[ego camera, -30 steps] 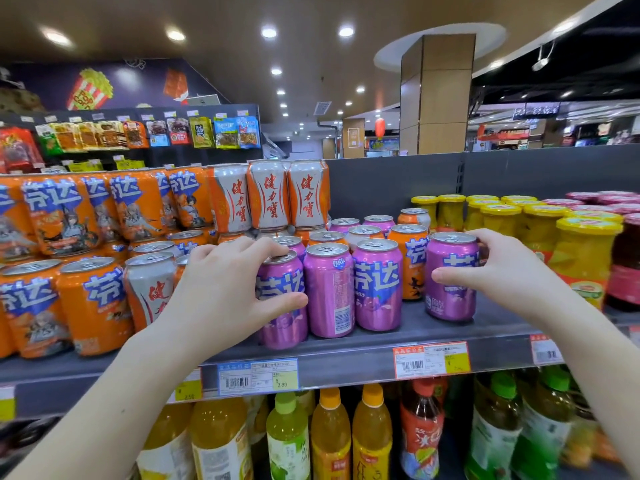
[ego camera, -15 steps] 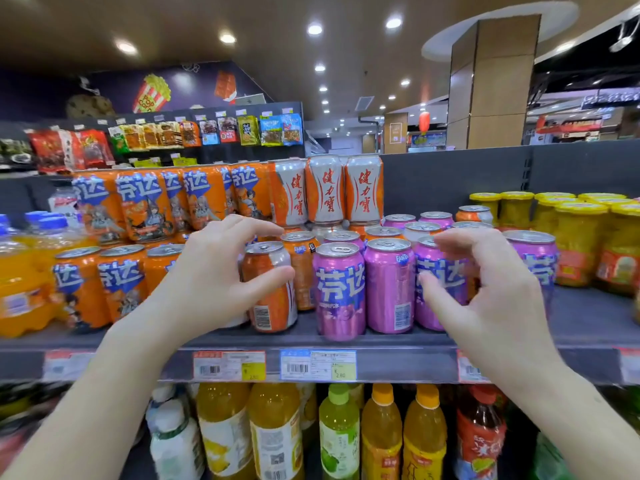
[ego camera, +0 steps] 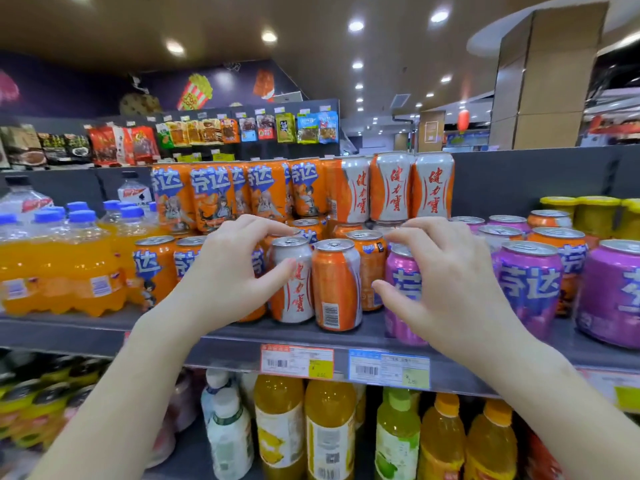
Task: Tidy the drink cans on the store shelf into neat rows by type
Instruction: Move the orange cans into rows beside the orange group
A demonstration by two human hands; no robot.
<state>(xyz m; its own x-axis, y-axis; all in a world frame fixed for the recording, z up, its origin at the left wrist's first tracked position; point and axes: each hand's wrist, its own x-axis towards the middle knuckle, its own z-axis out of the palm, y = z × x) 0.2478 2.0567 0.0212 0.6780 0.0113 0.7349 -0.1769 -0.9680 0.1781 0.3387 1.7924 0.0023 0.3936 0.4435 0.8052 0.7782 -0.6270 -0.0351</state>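
Head view of the drinks shelf (ego camera: 225, 344). The left hand (ego camera: 228, 268) curls round a white-and-orange can (ego camera: 294, 292) at the shelf front, thumb on its face and fingers arched over its top. The right hand (ego camera: 446, 282) curls round a purple can (ego camera: 401, 299), thumb on its left side. An orange can (ego camera: 334, 285), barcode outward, stands upright between the two held cans

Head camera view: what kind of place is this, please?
Most likely a supermarket aisle: printed paper price labels with barcodes on the grey metal shelf edge, many identical orange aluminium drink cans in rows, and colourful hanging snack packets behind.
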